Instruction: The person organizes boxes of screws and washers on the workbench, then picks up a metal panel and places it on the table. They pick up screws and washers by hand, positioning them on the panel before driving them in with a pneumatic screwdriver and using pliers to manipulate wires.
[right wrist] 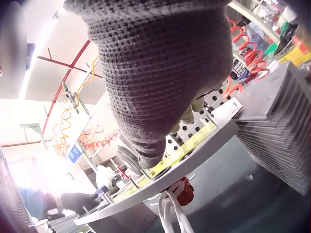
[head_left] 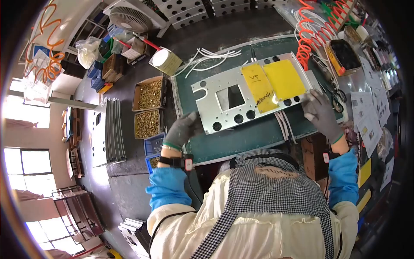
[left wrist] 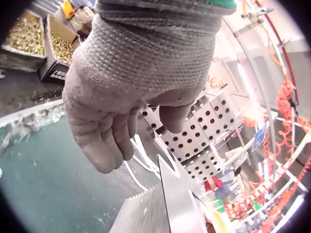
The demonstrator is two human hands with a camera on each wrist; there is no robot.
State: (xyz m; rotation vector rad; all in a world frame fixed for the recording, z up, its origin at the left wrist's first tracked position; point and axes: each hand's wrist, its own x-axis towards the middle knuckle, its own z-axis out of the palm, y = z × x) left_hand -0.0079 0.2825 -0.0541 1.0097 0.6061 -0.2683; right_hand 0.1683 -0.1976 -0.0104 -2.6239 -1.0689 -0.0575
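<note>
A pale metal panel with a square cutout and round holes carries yellow sheets on its face. My gloved left hand hangs just off the panel's left end; its fingers are loosely curled with nothing between them in the left wrist view. Below that hand are the panel's end and a finned metal block. My gloved right hand is at the panel's front right corner, thumb and fingertips close over the edge. Its palm side is hidden, so I cannot tell whether it grips. Studs rise from the panel in the right wrist view.
Boxes of small brass parts and a blue bin stand left of the green mat. White cables run out under the panel. Scissors and a black container lie right. Stacked panels stand far left.
</note>
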